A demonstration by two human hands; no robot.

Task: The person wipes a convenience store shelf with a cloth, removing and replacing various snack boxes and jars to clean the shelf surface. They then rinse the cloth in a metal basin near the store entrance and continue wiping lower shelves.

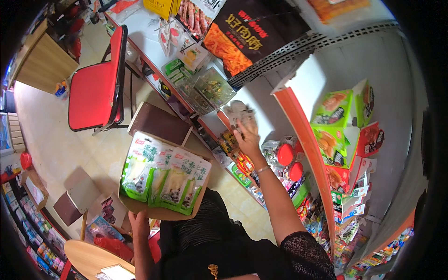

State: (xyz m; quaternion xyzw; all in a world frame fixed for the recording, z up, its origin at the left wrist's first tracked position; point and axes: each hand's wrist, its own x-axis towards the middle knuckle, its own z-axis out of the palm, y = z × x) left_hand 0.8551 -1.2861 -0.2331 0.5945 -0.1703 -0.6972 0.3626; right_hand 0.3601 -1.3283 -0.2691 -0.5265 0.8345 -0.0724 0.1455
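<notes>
My left hand (139, 218) grips the near edge of an open cardboard box (164, 213), which is held tilted in front of my body. Several green and white snack pouches (175, 178) stand in that box, bearing printed writing. Reaching out to the white shelf (264, 120), my right hand (247, 138) has its fingers on a crumpled grey cloth (239, 112). The cloth is blurred and lies against the shelf surface. Clear plastic boxes (214, 87) of small wrapped items stand just beyond it.
Red-lidded jars (285, 154) and packaged sweets sit by my right forearm. An orange-edged upper shelf (304, 119) juts out at right, with green snack cartons (332, 105) behind it. A red folding chair (92, 96) and a brown-topped stool (161, 122) stand on the floor.
</notes>
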